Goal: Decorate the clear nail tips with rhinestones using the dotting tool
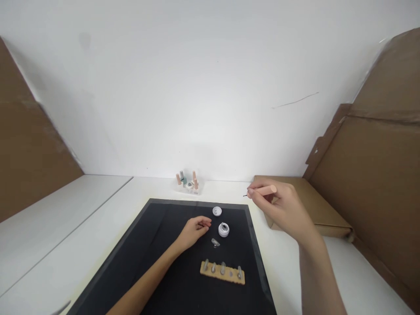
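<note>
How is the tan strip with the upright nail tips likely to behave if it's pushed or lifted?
The tan strip is probably stiff, since it lies flat without visible bend. It looks thin, so likely light; a nudge may slide it over the black mat. The four nail tips stand upright, so a jolt could tip them.

From where I stand, the left grip (193, 232) is low, palm turned inward, its fingers loosely curled and the thumb on their near side, a gap between. The bare left forearm (154, 271) slants back and outward from it. Over to its right, and well apart, the right grip (285, 205) is raised, thumb and fingers drawn together in a pinch pointing leftward. Below that grip, the bare right forearm (320, 271) climbs steeply, leaning inward toward the wrist (308, 236).
</note>
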`<move>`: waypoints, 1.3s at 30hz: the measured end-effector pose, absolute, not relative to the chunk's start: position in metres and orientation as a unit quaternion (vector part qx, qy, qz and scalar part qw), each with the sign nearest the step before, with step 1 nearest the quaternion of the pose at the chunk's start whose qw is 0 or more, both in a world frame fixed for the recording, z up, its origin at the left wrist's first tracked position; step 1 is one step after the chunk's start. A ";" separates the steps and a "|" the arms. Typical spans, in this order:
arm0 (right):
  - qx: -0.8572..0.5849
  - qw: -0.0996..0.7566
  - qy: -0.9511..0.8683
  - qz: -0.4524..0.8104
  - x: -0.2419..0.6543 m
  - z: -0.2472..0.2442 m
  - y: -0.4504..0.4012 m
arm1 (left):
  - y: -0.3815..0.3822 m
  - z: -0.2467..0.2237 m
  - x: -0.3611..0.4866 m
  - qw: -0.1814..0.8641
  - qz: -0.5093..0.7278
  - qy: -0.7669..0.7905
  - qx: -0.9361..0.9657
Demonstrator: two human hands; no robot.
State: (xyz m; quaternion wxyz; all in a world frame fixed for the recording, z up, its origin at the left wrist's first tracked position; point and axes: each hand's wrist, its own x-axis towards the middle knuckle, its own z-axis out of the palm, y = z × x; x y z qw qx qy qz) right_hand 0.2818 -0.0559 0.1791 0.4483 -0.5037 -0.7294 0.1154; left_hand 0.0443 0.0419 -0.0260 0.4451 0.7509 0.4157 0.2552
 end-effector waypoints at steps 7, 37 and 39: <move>-0.516 0.450 -0.720 0.110 0.281 0.182 -0.062 | 0.048 -0.017 0.060 0.429 0.238 0.362 0.793; -0.521 0.432 -0.732 0.082 0.273 0.185 -0.060 | 0.043 0.106 0.060 0.573 0.492 0.202 0.623; -0.519 0.429 -0.735 0.072 0.272 0.186 -0.061 | 0.034 0.129 0.058 0.574 0.499 0.164 0.628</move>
